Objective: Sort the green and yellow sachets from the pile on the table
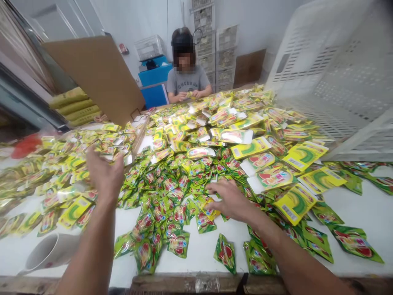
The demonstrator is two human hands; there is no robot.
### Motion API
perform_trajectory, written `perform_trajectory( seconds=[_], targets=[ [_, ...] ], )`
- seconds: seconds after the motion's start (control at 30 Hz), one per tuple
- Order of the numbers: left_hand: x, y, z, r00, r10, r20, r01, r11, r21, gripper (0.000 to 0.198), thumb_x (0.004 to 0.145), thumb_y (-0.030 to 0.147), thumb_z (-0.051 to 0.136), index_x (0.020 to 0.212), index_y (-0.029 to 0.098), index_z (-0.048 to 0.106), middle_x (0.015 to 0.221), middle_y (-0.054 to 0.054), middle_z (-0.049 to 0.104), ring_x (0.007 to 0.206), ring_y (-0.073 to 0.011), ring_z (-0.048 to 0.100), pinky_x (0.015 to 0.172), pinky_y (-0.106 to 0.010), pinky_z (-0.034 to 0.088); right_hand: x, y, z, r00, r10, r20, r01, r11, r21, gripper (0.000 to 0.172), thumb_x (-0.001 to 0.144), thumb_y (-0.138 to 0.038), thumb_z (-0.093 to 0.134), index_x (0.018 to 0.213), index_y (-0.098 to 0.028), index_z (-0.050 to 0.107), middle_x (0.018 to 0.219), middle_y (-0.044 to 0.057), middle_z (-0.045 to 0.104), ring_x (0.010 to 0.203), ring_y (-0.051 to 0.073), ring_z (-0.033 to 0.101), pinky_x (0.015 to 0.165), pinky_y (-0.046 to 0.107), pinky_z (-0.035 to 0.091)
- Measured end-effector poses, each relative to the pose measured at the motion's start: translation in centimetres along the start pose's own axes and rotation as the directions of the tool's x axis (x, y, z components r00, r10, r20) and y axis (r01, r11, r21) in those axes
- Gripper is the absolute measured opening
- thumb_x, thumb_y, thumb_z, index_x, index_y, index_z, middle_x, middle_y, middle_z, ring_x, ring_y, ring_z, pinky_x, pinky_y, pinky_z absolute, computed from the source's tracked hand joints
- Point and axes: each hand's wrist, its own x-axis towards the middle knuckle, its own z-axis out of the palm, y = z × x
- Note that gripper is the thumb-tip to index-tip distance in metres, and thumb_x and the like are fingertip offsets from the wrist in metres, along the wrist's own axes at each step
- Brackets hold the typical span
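1. Right hand (pixel 233 200), right of frame centre: fingers apart, slightly curled, over the edge of the green packets (pixel 168 184); can't tell if it touches any.
2. Green packets: heaped mid-frame between both hands, more at lower right.
3. Left hand (pixel 107 172), left of centre: blurred, thumb and fingers apart, beside yellow boxes (pixel 74 211).
4. More yellow boxes piled upper right of right hand, on white bench (pixel 196 256).
5. White crate (pixel 313 57), upper right.

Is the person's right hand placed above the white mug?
No: the right hand is over the green packets, while the white mug is beside the left forearm.
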Motion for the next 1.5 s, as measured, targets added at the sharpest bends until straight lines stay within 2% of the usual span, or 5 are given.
perform_trajectory(
  seconds=[0.17, 0.4, 0.97, 1.2, 1.5],
  targets=[
    [-8.4, 4.0, 2.5, 0.717, 0.139, 0.683, -0.045, 0.987, -0.154, 0.036, 0.079, 0.048, 0.047, 0.073, 0.018, 0.065, 0.061, -0.001, 0.063, 0.055, -0.015, 0.054, 0.053, -0.025, 0.038, -0.5, 0.0, 1.3, 0.985, -0.055, 0.161, 0.095, 0.963, -0.251, 0.051, 0.065, -0.04, 0.075, 0.108, -0.021, 0.057, 0.099, 0.007, 0.065, 0.096, 0.026, 0.047, 0.081, 0.038, 0.029],
    [-16.7, 5.2, 3.4, 0.417, 0.232, 0.879, -0.404, 0.913, -0.05, 0.02, 0.074, 0.039, 0.059, 0.077, 0.019, 0.059, 0.074, -0.004, 0.062, 0.072, -0.0192, 0.056, 0.061, -0.027, 0.037, -0.3, 0.7, 1.8, 0.981, -0.045, 0.188, 0.105, 0.939, -0.327, 0.026, 0.073, -0.019, 0.066, 0.098, -0.021, 0.06, 0.094, 0.005, 0.065, 0.093, 0.023, 0.045, 0.077, 0.034, 0.024],
    [-20.8, 3.3, 1.9, 0.468, 0.178, 0.866, -0.216, 0.973, -0.084, 0.031, 0.062, 0.036, 0.071, 0.077, 0.016, 0.054, 0.084, -0.009, 0.056, 0.081, -0.0239, 0.05, 0.07, -0.032, 0.037, 0.4, 0.8, 0.3, 0.986, -0.031, -0.167, 0.055, 0.988, 0.143, 0.007, 0.08, -0.028, 0.052, 0.08, -0.022, 0.054, 0.055, -0.005, 0.044, 0.051, 0.012, 0.039, 0.053, 0.024, 0.028],
    [-17.4, 3.9, 3.2, 0.499, 0.008, 0.866, 0.32, 0.927, -0.193, 0.015, 0.062, 0.026, 0.067, 0.069, 0.017, 0.058, 0.057, 0.003, 0.048, 0.054, -0.0114, 0.04, 0.052, -0.024, 0.031, 0.7, 1.3, 1.0, 0.999, 0.037, -0.006, -0.027, 0.823, 0.567, 0.025, 0.072, -0.041, 0.061, 0.085, -0.022, 0.052, 0.06, -0.004, 0.047, 0.056, 0.014, 0.047, 0.049, 0.024, 0.034],
    [-15.6, 4.8, 4.6, 0.26, 0.237, 0.936, 0.793, 0.501, -0.347, 0.039, 0.057, 0.03, 0.074, 0.092, 0.014, 0.065, 0.059, 0.004, 0.054, 0.051, -0.0075, 0.045, 0.056, -0.022, 0.037, 0.7, 1.0, 1.3, 0.99, 0.081, -0.114, -0.033, 0.926, 0.377, 0.015, 0.074, -0.035, 0.059, 0.081, -0.021, 0.059, 0.053, -0.006, 0.045, 0.051, 0.011, 0.041, 0.048, 0.022, 0.03]
  ],
)
